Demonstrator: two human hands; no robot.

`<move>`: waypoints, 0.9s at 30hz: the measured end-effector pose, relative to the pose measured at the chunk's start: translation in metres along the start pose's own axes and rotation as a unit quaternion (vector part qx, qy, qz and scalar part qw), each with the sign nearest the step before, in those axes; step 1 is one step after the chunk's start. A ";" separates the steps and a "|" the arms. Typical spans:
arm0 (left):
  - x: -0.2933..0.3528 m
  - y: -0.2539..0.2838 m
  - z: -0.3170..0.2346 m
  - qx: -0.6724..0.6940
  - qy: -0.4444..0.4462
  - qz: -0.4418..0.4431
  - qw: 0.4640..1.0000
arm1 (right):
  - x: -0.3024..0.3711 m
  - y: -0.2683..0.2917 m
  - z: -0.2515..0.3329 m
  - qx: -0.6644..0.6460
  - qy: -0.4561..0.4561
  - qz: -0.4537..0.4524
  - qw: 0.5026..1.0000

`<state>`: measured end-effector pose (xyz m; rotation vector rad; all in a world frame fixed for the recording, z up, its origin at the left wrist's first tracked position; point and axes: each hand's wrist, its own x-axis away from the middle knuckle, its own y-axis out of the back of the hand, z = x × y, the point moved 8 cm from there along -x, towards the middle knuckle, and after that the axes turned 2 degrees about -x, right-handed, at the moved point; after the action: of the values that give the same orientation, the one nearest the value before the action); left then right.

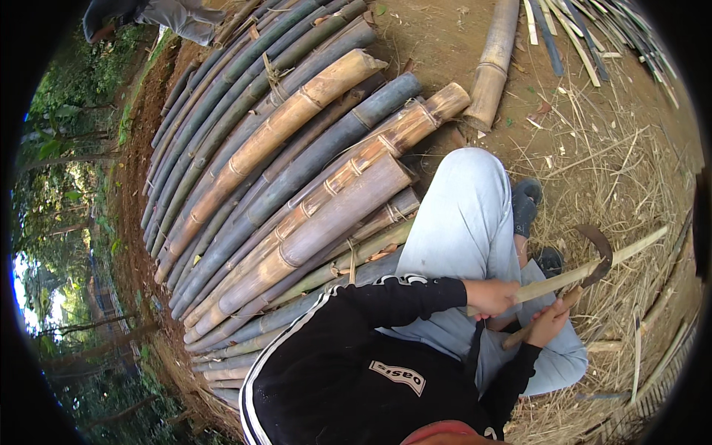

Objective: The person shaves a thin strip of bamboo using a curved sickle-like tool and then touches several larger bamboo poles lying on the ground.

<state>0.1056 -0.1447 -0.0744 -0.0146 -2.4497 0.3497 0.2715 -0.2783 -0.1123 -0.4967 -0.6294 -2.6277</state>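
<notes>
My left hand is closed round the near end of a long, pale split bamboo strip, which slants up to the right. In my right hand is the wooden handle of a sickle with a dark, hooked blade. The blade crosses the strip beyond my left hand; whether it cuts into it cannot be told. Both hands are over my bent legs in light blue jeans. Part of the sickle's handle is hidden behind my right fingers.
Thick bamboo poles lie piled on my left. Another bamboo pole rests on the dirt ahead, with split strips at the upper right. Straw-like shavings cover the ground. Another person's leg shows at the upper left.
</notes>
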 end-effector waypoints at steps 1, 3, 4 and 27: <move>0.000 -0.001 -0.001 0.016 -0.004 0.003 1.000 | 0.001 0.004 0.002 0.029 0.005 -0.026 0.999; 0.001 0.001 -0.002 0.021 0.003 -0.005 1.000 | 0.003 0.001 0.008 0.102 0.040 -0.025 0.994; 0.002 0.002 -0.002 0.020 0.001 -0.012 1.000 | 0.005 0.002 0.014 0.128 0.075 -0.044 0.988; 0.002 0.004 0.002 -0.076 0.041 -0.076 0.993 | -0.023 0.005 0.014 -0.315 -0.140 0.035 0.938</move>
<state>0.1025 -0.1411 -0.0761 0.0918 -2.3732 0.0942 0.2971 -0.2687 -0.1082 -1.0668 0.1852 -2.6710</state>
